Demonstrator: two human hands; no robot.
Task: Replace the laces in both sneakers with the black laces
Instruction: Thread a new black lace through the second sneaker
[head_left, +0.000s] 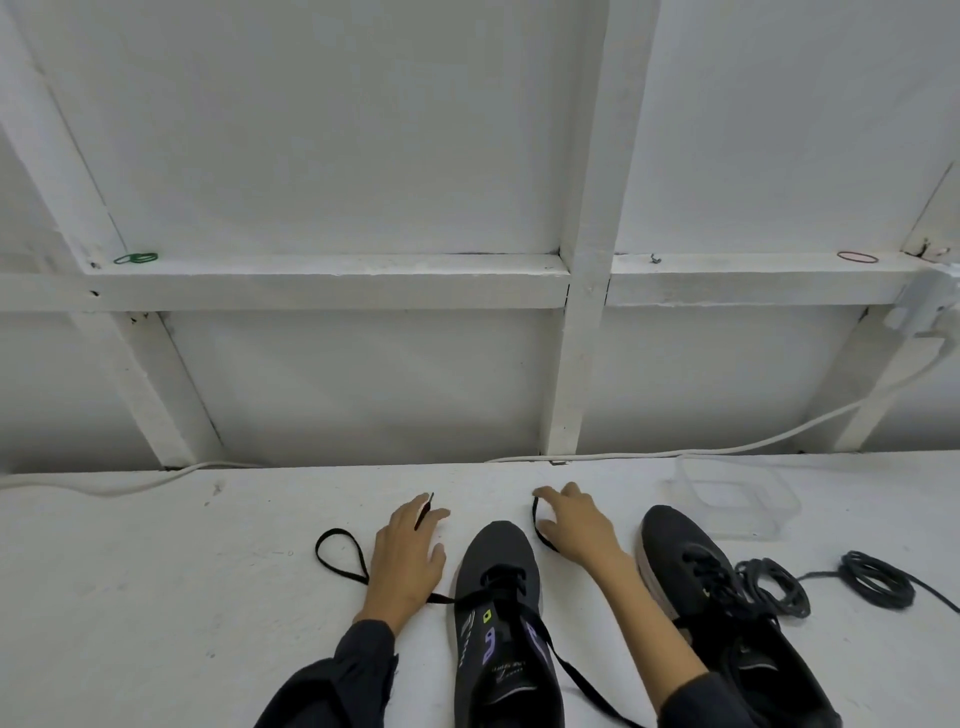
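Observation:
A dark grey sneaker (500, 597) stands toe-away on the white table between my hands, with a flat black lace (337, 558) threaded through its lower eyelets. My left hand (410, 556) rests left of the toe, one lace end passing between its fingers and looping on the table. My right hand (576, 525) lies right of the toe, fingers pinching the other lace end. A second dark sneaker (691, 561) stands to the right, laced, partly hidden by my right forearm. Two coils of dark round laces (878, 579) lie right of it.
A clear plastic container (732, 493) sits behind the right sneaker. A white cable (779, 441) runs along the table's back edge below a white framed wall. A green rubber band (136, 257) and a red one (857, 256) lie on the wall's ledge.

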